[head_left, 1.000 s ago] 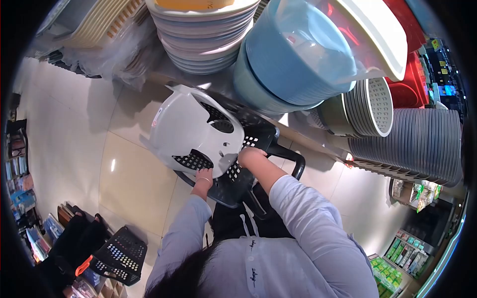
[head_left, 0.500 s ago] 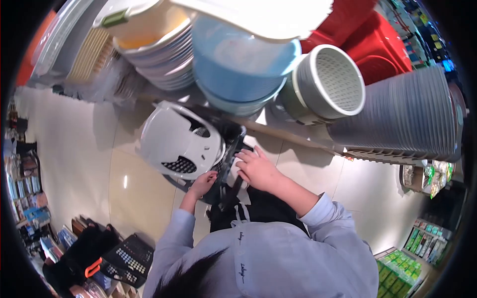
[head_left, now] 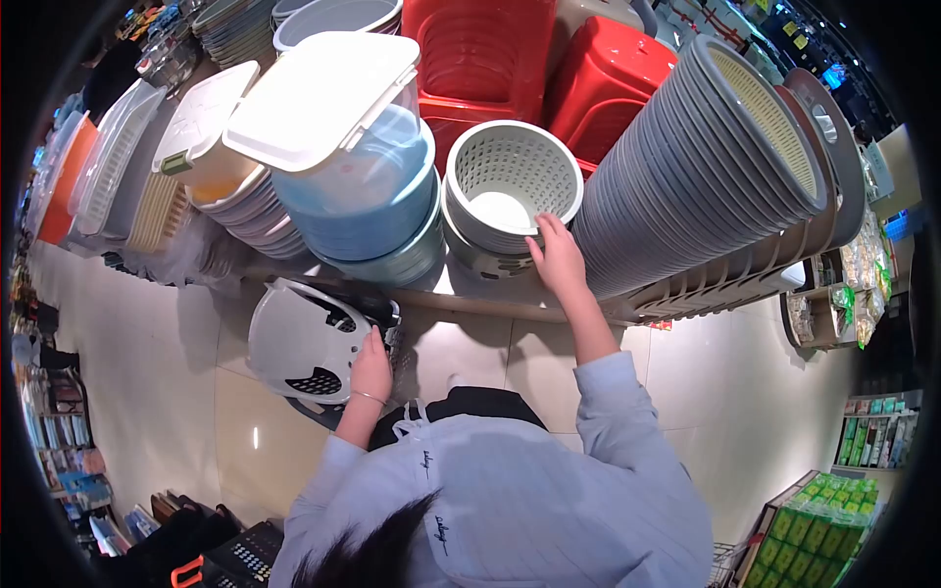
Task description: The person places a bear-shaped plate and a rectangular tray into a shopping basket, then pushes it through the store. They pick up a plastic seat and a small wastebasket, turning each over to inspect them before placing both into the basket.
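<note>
At the front rim of a pale perforated plastic basket (head_left: 513,162) is my right hand (head_left: 563,261), fingertips right at the edge and fingers apart. That basket is stacked in similar ones on the display. Lower left, my left hand (head_left: 371,370) lies along the right edge of a light grey plastic piece with slots and holes (head_left: 294,343). Its fingers are curled, and I cannot tell whether they grip this piece or the dark basket. The grey piece sits tilted in a black shopping basket (head_left: 380,309), which it mostly hides.
Blue basins (head_left: 377,216) topped by a white-lidded clear box (head_left: 319,98) stand left of the perforated baskets. A tall leaning stack of grey baskets (head_left: 686,176) is to the right, red plastic stools (head_left: 608,83) behind. Green packs (head_left: 818,524) fill a shelf lower right.
My right hand has left the shopping basket and moved up and right to the perforated basket's rim. My left hand stays by the grey piece. The view has shifted to show more of the display.
</note>
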{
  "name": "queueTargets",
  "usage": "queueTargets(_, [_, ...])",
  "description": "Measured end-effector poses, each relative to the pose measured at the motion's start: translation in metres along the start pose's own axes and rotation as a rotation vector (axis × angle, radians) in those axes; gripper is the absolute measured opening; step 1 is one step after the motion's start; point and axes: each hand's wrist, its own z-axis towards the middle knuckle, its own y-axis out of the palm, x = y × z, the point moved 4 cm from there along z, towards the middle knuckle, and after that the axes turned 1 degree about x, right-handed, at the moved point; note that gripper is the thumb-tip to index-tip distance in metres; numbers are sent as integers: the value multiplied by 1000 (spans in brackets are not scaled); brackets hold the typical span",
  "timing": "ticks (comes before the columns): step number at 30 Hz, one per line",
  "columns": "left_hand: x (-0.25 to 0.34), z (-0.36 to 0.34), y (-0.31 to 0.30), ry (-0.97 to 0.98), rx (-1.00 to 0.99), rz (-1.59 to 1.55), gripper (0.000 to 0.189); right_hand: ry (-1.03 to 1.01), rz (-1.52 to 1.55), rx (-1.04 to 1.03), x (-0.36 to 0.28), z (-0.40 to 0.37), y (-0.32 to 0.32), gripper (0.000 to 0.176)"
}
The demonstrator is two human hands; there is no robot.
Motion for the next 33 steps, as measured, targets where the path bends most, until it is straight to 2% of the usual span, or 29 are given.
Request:
queueTargets(1, [-1,1,2,-36,-27,60,55,-4,4,4,7,2,1,26])
queueTargets(3, [-1,3,5,-61,-44,51,54,-19,44,-158,18,6,7,27])
queueTargets(5, [-1,3,7,-29,21,11,53,-59,58,-151,24,10,5,25])
queueTargets(7, [0,3,8,-41,41,45,54,-53,56,-244,28,15,10,24])
queueTargets(9, [-1,4,9,-84,-10,70,54,-89,37,-243,27,19,8,24])
queueTargets(12, [-4,2,10,-41,78,55,54,-118,-3,-242,19,19,1,23])
queueTargets(14, [-7,2,11,-54,62,34,55,-126,-25,-241,14,22,-5,24])
queueTargets(17, [-10,1,10,-40,60,-37,56,-113,25,-189,7,30,-13,24])
queueTargets(19, [-11,2,8,-15,81,-90,55,-191,24,49,-7,38,-37,24])
queueTargets(23, [11,0,-18,26,175,-77,52,-262,99,216,-39,47,-96,28])
queueTargets(26, [39,7,-41,238,201,-395,53,-306,138,291,-63,49,-144,33])
queueTargets(27, [47,12,-47,238,206,-401,53,-342,173,355,-72,47,-160,34])
queueTargets(29, [68,20,-69,194,129,-717,52,-295,252,452,-84,46,-192,31])
queueTargets(30, [77,23,-78,194,136,-720,52,-256,253,504,-86,45,-205,28])
queueTargets(31, [86,26,-87,207,142,-888,51,-218,323,533,-86,44,-215,26])
queueTargets(32, [93,28,-97,220,150,-1055,50,-165,481,528,-77,44,-215,23])
queueTargets(33, [101,29,-106,219,161,-1058,50,-112,641,518,-68,43,-211,20])
